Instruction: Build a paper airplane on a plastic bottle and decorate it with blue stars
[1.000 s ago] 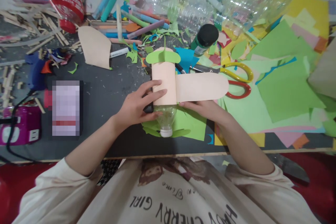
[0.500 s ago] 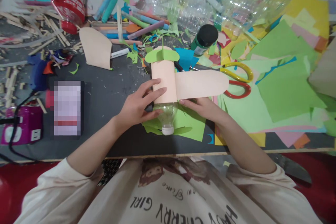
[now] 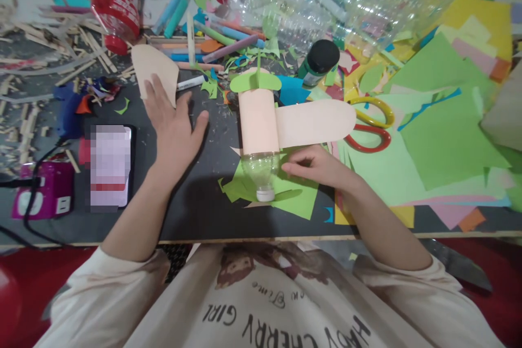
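My left hand (image 3: 173, 133) is open with its fingers spread. Its fingertips lie over the lower part of a rounded beige paper piece (image 3: 153, 65). In the middle lies a clear plastic bottle (image 3: 261, 168) with a white cap, its cap end towards me. A beige paper sleeve (image 3: 260, 122) wraps its body, and a long beige paper flap (image 3: 316, 119) sticks out to the right. Crossed green paper pieces (image 3: 255, 80) stand at the far end. My right hand (image 3: 320, 166) rests beside the bottle neck, below the flap, fingers loosely curled and nothing visible in them.
Scissors (image 3: 369, 137) with yellow and red handles lie right of the flap, near green paper sheets (image 3: 452, 119). A black-lidded jar (image 3: 322, 60) stands behind. At left are a phone (image 3: 110, 166), a purple box (image 3: 44, 187) with a cord and a blue glue gun (image 3: 69, 111).
My left hand has let go of the sleeved bottle and moved left to the loose beige paper piece. My right hand has come slightly away from the flap's base.
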A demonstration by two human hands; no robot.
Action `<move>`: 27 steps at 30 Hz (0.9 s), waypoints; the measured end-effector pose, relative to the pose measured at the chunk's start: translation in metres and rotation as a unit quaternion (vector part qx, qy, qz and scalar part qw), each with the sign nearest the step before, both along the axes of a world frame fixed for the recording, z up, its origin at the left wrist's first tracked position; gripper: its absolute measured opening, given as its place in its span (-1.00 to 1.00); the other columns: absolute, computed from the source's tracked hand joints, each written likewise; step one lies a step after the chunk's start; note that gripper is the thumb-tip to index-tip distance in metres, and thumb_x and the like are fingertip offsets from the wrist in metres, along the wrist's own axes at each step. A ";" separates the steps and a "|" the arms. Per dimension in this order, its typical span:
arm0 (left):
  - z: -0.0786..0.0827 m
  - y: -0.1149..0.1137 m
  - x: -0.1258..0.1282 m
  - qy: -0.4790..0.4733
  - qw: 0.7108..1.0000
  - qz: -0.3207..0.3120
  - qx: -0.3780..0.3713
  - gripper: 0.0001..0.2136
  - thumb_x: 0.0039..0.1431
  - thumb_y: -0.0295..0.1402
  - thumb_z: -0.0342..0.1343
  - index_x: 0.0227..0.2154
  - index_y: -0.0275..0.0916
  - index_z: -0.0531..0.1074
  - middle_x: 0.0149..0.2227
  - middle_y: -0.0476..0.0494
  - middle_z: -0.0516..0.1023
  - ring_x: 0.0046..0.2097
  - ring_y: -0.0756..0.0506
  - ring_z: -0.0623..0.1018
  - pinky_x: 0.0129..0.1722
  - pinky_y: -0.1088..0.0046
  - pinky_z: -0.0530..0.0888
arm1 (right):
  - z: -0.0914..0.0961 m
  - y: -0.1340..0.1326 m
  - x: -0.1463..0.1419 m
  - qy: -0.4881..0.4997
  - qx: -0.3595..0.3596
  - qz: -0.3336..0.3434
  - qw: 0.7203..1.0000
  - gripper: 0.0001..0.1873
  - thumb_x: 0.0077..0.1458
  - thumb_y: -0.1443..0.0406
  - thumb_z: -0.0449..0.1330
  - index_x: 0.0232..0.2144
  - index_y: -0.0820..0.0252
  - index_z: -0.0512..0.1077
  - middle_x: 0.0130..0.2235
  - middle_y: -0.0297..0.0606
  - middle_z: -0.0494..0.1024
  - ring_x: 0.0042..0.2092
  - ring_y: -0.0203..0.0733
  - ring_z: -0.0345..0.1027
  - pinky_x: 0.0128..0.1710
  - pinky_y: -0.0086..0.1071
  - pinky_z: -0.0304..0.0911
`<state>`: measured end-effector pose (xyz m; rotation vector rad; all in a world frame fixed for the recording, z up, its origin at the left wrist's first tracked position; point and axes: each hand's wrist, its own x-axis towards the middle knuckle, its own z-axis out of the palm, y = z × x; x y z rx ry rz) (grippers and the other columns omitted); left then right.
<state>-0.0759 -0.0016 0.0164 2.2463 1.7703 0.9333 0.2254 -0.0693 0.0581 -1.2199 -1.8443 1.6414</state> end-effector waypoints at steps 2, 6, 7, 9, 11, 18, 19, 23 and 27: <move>-0.017 0.008 -0.011 0.004 1.000 0.018 -0.017 -0.46 0.22 0.11 0.06 0.08 -0.17 0.38 0.46 -0.16 -0.12 0.44 -0.55 -0.21 0.30 -0.42 -0.16 | 0.004 0.001 0.000 0.028 -0.043 0.052 0.997 -0.51 0.18 0.07 0.17 -0.69 0.20 0.35 -0.68 -0.43 0.29 -0.62 -0.44 0.09 -0.64 -0.51 0.01; -0.043 0.017 -0.028 -0.012 0.999 0.022 0.036 -0.42 0.20 0.10 0.09 0.21 -0.05 0.29 0.42 -0.12 0.05 0.46 -0.43 -0.23 0.33 -0.32 -0.10 | 0.007 0.001 -0.002 0.066 -0.085 0.066 0.992 -0.54 0.14 0.06 0.23 -0.67 0.21 0.40 -0.66 -0.41 0.36 -0.63 -0.45 0.16 -0.66 -0.54 0.06; -0.047 0.019 -0.031 -0.011 0.999 0.021 0.043 -0.37 0.20 0.10 0.09 0.25 -0.06 0.23 0.42 -0.13 0.07 0.46 -0.43 -0.24 0.33 -0.32 -0.10 | 0.008 0.001 -0.002 0.071 -0.086 0.058 0.992 -0.54 0.13 0.06 0.24 -0.67 0.22 0.40 -0.67 -0.41 0.37 -0.64 -0.46 0.16 -0.67 -0.55 0.06; -0.049 0.021 -0.036 -0.004 0.999 0.028 0.034 -0.31 0.20 0.12 0.08 0.30 -0.10 0.16 0.42 -0.19 0.06 0.46 -0.45 -0.23 0.31 -0.35 -0.09 | 0.008 0.000 -0.001 0.086 -0.088 0.040 0.992 -0.55 0.11 0.07 0.27 -0.67 0.22 0.42 -0.67 -0.41 0.38 -0.65 -0.46 0.15 -0.69 -0.56 0.06; -0.045 0.023 -0.037 0.003 0.999 0.043 0.014 -0.28 0.18 0.16 0.06 0.31 -0.07 0.15 0.43 -0.24 0.02 0.45 -0.47 -0.17 0.31 -0.39 -0.09 | 0.009 0.000 0.000 0.105 -0.095 0.023 0.990 -0.57 0.08 0.07 0.30 -0.67 0.23 0.43 -0.68 -0.41 0.38 -0.67 -0.47 0.12 -0.71 -0.55 0.04; 0.003 -0.004 0.001 0.050 0.992 0.000 0.112 -0.37 0.40 0.01 -0.14 0.39 -0.01 -0.22 0.47 0.02 -0.23 0.47 -0.33 -0.16 0.38 -0.23 -0.10 | 0.006 -0.002 -0.004 0.112 -0.042 -0.053 0.991 -0.53 0.13 -0.04 0.21 -0.56 0.21 0.45 -0.64 -0.41 0.38 -0.68 -0.45 0.09 -0.71 -0.51 0.02; 0.009 -0.012 0.009 0.052 0.987 -0.053 0.143 -0.37 0.39 0.02 -0.16 0.39 -0.02 -0.21 0.47 0.00 -0.20 0.47 -0.32 -0.15 0.39 -0.21 -0.12 | 0.005 -0.003 -0.006 0.093 0.008 -0.085 0.992 -0.54 0.15 -0.05 0.18 -0.54 0.19 0.44 -0.63 -0.41 0.38 -0.66 -0.44 0.11 -0.69 -0.49 0.04; 0.027 -0.044 0.039 0.076 0.940 -0.274 0.188 -0.48 0.36 -0.07 -0.05 0.30 -0.12 0.08 0.32 -0.19 0.30 0.44 -0.16 0.07 0.41 -0.01 0.04 | 0.001 -0.008 -0.015 -0.022 0.218 -0.177 0.960 -0.51 0.21 -0.06 0.09 -0.57 0.15 0.39 -0.59 -0.35 0.40 -0.57 -0.35 0.17 -0.56 -0.41 0.13; 0.035 -0.064 0.055 0.064 0.904 -0.380 0.185 -0.60 0.42 -0.08 -0.16 0.07 -0.25 0.33 0.14 -0.24 0.52 0.44 -0.09 0.04 0.44 0.17 -0.07 | -0.002 -0.015 -0.019 -0.026 0.317 -0.158 0.935 -0.49 0.22 -0.12 0.03 -0.34 0.14 0.51 -0.42 -0.21 0.54 -0.42 -0.19 0.36 -0.40 -0.30 0.30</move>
